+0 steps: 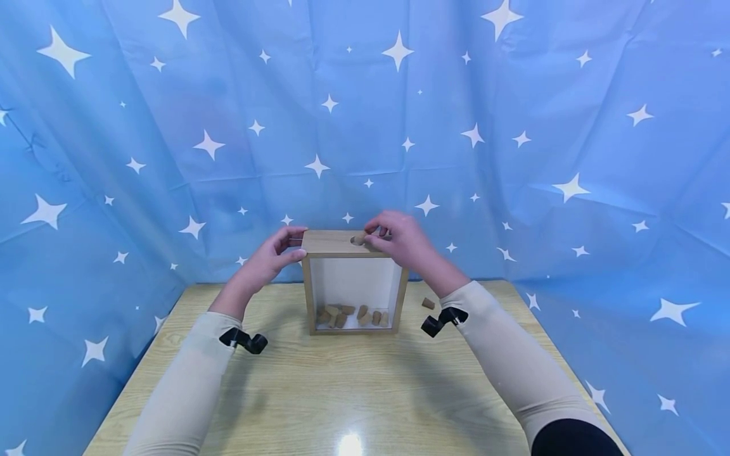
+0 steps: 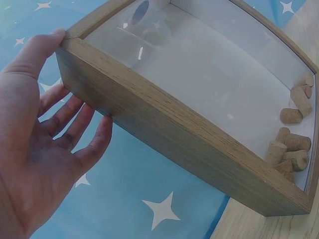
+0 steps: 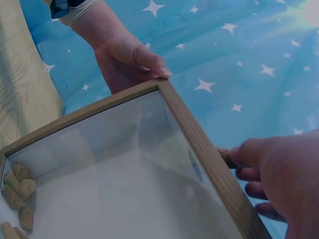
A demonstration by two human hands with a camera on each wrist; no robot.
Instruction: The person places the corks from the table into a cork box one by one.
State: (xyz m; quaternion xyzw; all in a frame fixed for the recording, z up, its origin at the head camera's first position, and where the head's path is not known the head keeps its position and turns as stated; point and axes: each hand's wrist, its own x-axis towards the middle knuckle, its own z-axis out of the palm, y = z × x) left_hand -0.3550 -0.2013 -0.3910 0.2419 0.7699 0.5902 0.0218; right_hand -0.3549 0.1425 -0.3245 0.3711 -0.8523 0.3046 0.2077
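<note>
A wooden shadow box with a clear front stands upright on the table, a round hole in its top. Inside, several corks lie on the bottom. My left hand holds the box's upper left corner, thumb at the front edge and fingertips against the back edge, as the left wrist view shows. At the hole, my right hand pinches a cork between thumb and fingers. The fingers partly hide that cork.
One loose cork lies on the wooden table, right of the box. A blue curtain with white stars hangs behind the table and along both sides.
</note>
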